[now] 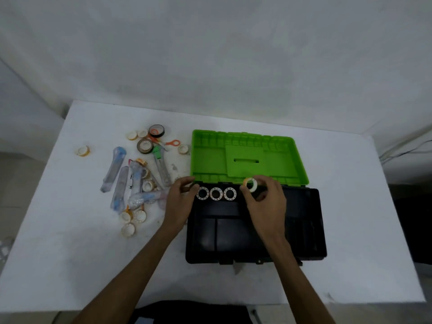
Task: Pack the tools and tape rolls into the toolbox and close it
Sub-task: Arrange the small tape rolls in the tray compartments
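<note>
A black toolbox [313, 230] stands open on the white table, its green lid [210, 160] folded back. Three white tape rolls [216, 193] lie in a row in the box's rear tray. My right hand [264, 204] pinches a small white and yellow tape roll [250, 184] above the rear tray, to the right of that row. My left hand [180, 204] has its fingers curled at the box's rear left corner; what they grip is unclear. Left of the box lie more small tape rolls [128, 229], two dark tape rolls [145, 146], wrapped tools [113, 168] and a green-tipped utility knife [160, 164].
An orange-handled tool [173, 143] lies behind the knife. A single small roll [83, 150] sits apart near the table's left edge. The table [362, 206] ends at a white wall behind, and cables hang at the far right.
</note>
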